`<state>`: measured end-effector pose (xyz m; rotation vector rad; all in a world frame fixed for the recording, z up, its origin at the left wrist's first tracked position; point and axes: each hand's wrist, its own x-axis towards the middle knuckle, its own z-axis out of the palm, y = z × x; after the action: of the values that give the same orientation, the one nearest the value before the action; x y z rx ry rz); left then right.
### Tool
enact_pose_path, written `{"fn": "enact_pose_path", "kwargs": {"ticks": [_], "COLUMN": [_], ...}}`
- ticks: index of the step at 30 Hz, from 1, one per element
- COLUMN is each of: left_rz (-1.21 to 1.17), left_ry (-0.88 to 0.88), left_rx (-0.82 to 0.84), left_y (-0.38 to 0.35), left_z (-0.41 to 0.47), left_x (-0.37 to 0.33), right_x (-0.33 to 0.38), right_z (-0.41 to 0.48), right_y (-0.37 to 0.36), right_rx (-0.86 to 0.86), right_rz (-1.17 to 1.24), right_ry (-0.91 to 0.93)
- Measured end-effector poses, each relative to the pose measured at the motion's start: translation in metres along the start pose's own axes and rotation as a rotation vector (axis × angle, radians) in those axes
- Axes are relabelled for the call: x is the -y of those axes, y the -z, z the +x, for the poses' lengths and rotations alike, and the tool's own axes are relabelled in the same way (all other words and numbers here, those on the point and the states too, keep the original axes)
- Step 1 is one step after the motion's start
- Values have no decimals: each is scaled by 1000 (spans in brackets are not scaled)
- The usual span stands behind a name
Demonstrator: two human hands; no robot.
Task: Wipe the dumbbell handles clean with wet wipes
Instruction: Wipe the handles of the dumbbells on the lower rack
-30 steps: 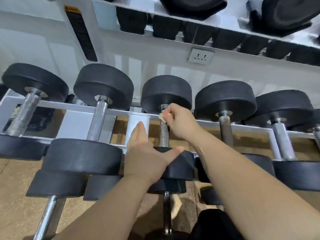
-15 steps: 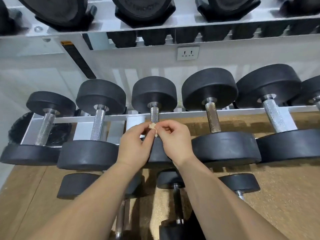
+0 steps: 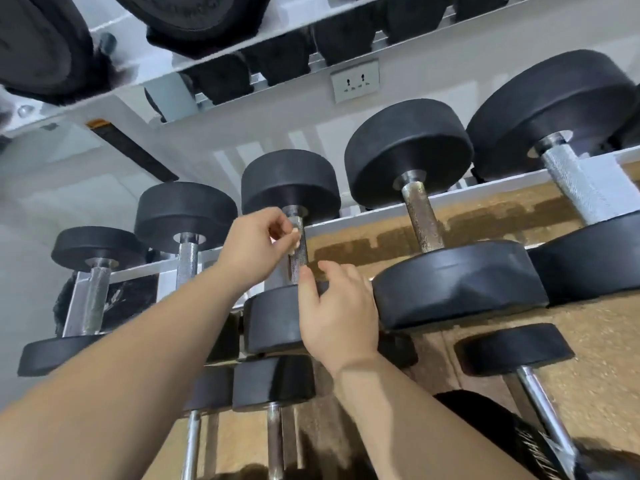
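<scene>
A row of black-headed dumbbells with knurled steel handles lies across a white rack (image 3: 349,223). My left hand (image 3: 254,245) pinches a small whitish wet wipe (image 3: 294,239) and holds it against the left side of the middle dumbbell's handle (image 3: 300,259), near the far head (image 3: 291,181). My right hand (image 3: 337,313) rests with loosely bent fingers on the same dumbbell's near head (image 3: 273,320). Its thumb lies near the bottom of the handle. It holds nothing.
Neighbouring dumbbell handles stand at the left (image 3: 187,263), the far left (image 3: 90,299) and the right (image 3: 421,216), with a thicker one at the far right (image 3: 573,183). Smaller dumbbells (image 3: 512,348) sit on a lower tier. An upper shelf with weights (image 3: 194,19) overhangs. A wall socket (image 3: 354,81) is behind.
The wipe went from my right hand through a two-handed pinch to my left hand, now up on the handle. My right hand dropped onto the near head. The view tilted and moved closer.
</scene>
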<state>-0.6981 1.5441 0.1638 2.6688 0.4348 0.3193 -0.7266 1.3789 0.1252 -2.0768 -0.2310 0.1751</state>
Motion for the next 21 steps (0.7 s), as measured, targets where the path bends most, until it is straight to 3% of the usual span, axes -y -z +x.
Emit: {"fn": "enact_pose_path", "kwargs": {"ticks": [3,6,12,18,21], "left_rz": [155,153,134,265,214], "left_ry": [-190,-317,-322,-342,-377], "left_rx": [45,107,94,38,95], "left_y": [-3,-1,-2,-17,-16], "left_z": [13,6,3,24,18], "left_x": [7,18,20,8,11], "right_x": [0,-1,-2,-1,-1], "right_z": [0,1,2,3,5], "right_y": [1,-1,-1,-2,-1], "right_rx": [-13,-11,-16,17,53], "right_rz": [22,17,-6,-41,-60], "right_ry": [25,38,50,30,30]}}
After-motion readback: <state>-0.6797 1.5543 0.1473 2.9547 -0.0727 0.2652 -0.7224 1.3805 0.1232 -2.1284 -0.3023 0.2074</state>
